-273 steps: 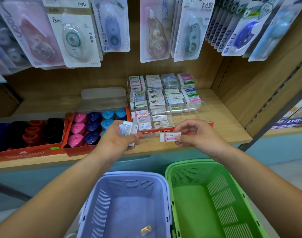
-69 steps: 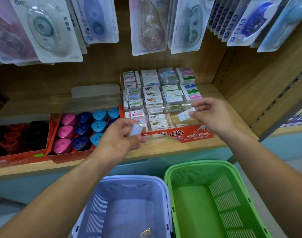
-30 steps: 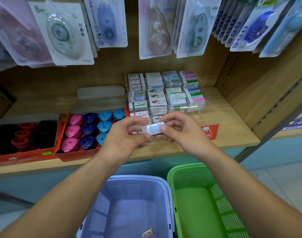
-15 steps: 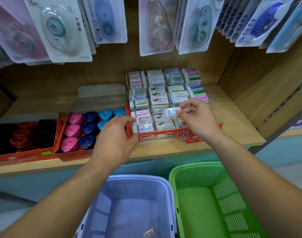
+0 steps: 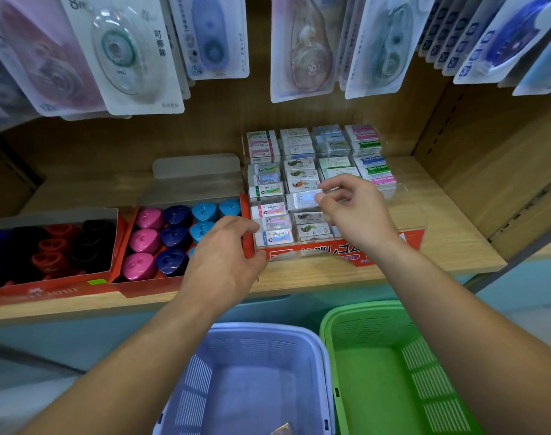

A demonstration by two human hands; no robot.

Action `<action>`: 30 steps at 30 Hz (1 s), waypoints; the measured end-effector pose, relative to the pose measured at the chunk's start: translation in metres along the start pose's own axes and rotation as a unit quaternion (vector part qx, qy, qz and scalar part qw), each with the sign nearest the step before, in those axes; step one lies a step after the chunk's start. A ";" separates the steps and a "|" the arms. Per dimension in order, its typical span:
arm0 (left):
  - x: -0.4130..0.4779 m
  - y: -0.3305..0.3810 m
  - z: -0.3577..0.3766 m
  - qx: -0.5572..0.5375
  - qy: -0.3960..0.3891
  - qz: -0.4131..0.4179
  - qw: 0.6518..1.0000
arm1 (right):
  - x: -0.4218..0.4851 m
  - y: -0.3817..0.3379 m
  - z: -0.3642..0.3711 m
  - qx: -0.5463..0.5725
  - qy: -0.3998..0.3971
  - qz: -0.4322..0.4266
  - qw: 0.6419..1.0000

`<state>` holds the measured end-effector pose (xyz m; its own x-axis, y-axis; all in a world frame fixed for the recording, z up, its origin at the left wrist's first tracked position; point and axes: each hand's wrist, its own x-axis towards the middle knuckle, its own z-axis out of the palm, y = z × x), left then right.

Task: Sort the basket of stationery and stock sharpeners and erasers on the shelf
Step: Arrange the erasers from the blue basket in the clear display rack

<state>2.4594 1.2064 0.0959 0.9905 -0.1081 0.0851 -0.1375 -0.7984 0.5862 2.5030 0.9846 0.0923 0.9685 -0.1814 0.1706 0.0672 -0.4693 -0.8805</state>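
1. Eraser (image 5: 304, 198) sits near the centre of the frame, pinched at its right end between the thumb and fingertips of my right hand (image 5: 355, 215). It is over the second column of the clear eraser tray (image 5: 405, 221) on the shelf (image 5: 456, 243).
2. Its long axis runs left to right across the frame, parallel to the stocked erasers. The hand lies to its right and the slot seems to be just under it, so I judge the coming move to be a short drop.
3. The right hand is nearer. My left hand (image 5: 224, 262), at lower left of the eraser, grips the tray's front-left corner with curled fingers.
4. The eraser looks like a small, pale block with a bluish sleeve under glossy film. Its print is too blurred to read.
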 end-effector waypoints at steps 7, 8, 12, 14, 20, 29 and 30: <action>-0.001 0.003 0.004 0.039 -0.007 0.025 0.999 | -0.006 0.001 -0.022 0.018 -0.010 -0.006 1.000; -0.001 0.006 0.005 0.057 -0.010 0.038 0.998 | -0.004 0.007 -0.034 0.016 0.028 0.002 0.999; -0.003 0.023 0.015 0.074 -0.052 0.091 0.992 | -0.001 0.039 -0.084 -0.041 0.101 0.036 0.993; -0.002 0.028 0.022 0.080 -0.072 0.107 0.988 | 0.000 0.050 -0.097 -0.090 0.083 0.049 0.991; -0.003 0.034 0.037 0.124 -0.071 0.105 0.984 | 0.004 0.053 -0.100 -0.125 0.058 0.021 0.990; 0.007 0.030 0.043 0.138 -0.003 0.099 0.986 | 0.007 0.059 -0.106 -0.112 0.082 0.030 0.990; 0.008 0.030 0.043 0.136 -0.001 0.096 0.986 | 0.007 0.061 -0.110 -0.120 0.087 0.024 0.989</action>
<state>2.4635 1.1560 0.0791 0.9460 -0.2745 0.1722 -0.3173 -0.8924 0.3208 2.4876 0.8600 0.0885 0.9115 -0.3449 0.2241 -0.0565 -0.6446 -0.7624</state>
